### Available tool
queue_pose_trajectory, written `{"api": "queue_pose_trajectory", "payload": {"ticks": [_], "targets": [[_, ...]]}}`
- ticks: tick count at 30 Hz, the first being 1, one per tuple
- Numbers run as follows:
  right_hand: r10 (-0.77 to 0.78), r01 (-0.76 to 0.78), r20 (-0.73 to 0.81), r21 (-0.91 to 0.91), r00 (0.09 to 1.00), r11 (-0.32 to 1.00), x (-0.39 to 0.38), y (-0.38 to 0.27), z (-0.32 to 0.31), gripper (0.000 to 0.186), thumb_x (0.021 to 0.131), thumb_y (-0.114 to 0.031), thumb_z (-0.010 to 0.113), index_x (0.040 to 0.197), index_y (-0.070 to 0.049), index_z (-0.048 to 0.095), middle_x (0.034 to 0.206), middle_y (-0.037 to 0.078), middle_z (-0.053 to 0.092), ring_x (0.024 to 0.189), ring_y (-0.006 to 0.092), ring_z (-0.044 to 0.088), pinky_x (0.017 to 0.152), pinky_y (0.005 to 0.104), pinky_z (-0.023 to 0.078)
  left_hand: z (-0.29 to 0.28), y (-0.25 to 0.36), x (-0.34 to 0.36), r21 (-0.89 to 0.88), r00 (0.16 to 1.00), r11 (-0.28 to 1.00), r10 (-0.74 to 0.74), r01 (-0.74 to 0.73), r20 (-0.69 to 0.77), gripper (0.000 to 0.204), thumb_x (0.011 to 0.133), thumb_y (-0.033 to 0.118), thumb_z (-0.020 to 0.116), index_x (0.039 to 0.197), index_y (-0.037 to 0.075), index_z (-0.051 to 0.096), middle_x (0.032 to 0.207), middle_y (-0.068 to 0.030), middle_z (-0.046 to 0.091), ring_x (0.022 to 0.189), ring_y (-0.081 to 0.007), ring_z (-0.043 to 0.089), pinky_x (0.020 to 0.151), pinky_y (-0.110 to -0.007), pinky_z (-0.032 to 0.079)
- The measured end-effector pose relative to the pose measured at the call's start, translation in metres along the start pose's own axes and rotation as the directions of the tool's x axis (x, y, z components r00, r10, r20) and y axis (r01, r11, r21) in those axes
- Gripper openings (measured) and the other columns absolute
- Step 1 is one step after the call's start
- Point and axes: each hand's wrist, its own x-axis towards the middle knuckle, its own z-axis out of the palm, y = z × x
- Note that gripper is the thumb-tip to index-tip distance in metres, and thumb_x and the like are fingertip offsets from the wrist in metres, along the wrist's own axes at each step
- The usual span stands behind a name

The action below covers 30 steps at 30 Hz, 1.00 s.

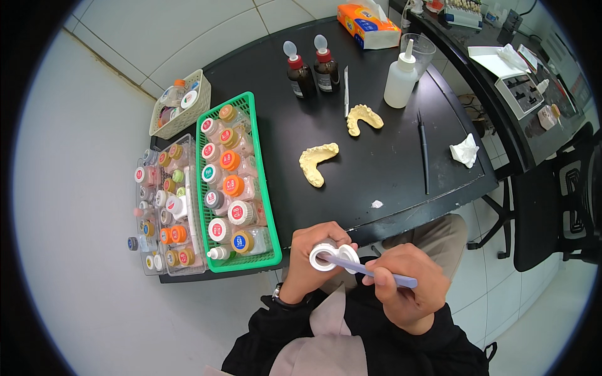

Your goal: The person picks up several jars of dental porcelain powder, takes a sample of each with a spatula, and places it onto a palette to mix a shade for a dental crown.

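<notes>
Just off the table's front edge, my left hand (305, 254) is closed around a small white jar (316, 265) with its hinged lid (350, 254) flipped back. My right hand (414, 285) pinches a flat lavender stick (401, 281), probably a spatula. The stick slants down to the left, its far end inside the jar's mouth; what lies in the jar is too small to tell. On the black table ahead are two cream dental casts, a nearer arch (318, 161) and a farther arch (365, 117).
A green basket (276, 254) of capped jars and a clear tray (204, 250) of more bottles stand left. Farther back are two brown bottles (303, 81), a squeeze bottle (401, 81) and a tissue pack (369, 28). A dark pen-like tool (424, 153) and crumpled tissue (464, 151) lie right.
</notes>
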Motion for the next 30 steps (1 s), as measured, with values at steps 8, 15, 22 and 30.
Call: {"api": "queue_pose_trajectory", "payload": {"ticks": [8,15,22,30], "targets": [[-0.079,0.08,0.048,-0.03,0.996,0.996,0.003,-0.001,0.002,0.018,0.071,0.002,0.078,0.086,0.003,0.067,0.067,0.008,0.061,0.058,0.0215,0.059,0.051,0.0294,0.049,0.0,0.001,-0.001,0.01,1.0,1.0,-0.006,0.007,-0.005,0.02,0.072,-0.003,0.077,0.071,0.002,0.057,0.068,-0.0037,0.06,0.06,-0.01,0.056,0.056,-0.023,0.043],[-0.056,0.057,0.031,-0.025,0.998,0.998,0.001,0.0,0.002,0.017,0.071,0.003,0.077,0.085,0.004,0.067,0.069,0.009,0.062,0.058,0.0214,0.058,0.051,0.0291,0.049,0.0,-0.002,0.0,0.019,1.0,1.0,-0.014,0.014,0.005,0.021,0.071,-0.002,0.078,0.072,0.003,0.058,0.068,-0.0036,0.061,0.06,-0.0094,0.057,0.056,-0.023,0.043],[-0.154,0.159,0.069,-0.075,0.986,0.984,0.004,-0.003,-0.002,0.019,0.069,0.002,0.078,0.085,0.003,0.067,0.069,0.008,0.062,0.059,0.0225,0.058,0.052,0.0304,0.05,0.0,-0.002,0.0,0.015,1.0,1.0,-0.014,0.014,0.005,0.021,0.07,-0.001,0.078,0.072,0.003,0.058,0.068,-0.0036,0.061,0.061,-0.0096,0.058,0.057,-0.022,0.043],[0.138,-0.122,-0.342,0.067,0.929,0.99,-0.013,0.008,-0.014,0.026,0.094,-0.02,0.058,0.079,0.001,0.062,0.07,0.009,0.063,0.051,0.0147,0.053,0.053,0.0266,0.046,0.004,-0.004,0.003,0.098,0.996,0.995,-0.009,0.018,-0.09,0.023,0.073,-0.001,0.078,0.072,0.004,0.056,0.067,-0.0022,0.061,0.057,-0.0083,0.054,0.054,-0.022,0.041]]}}
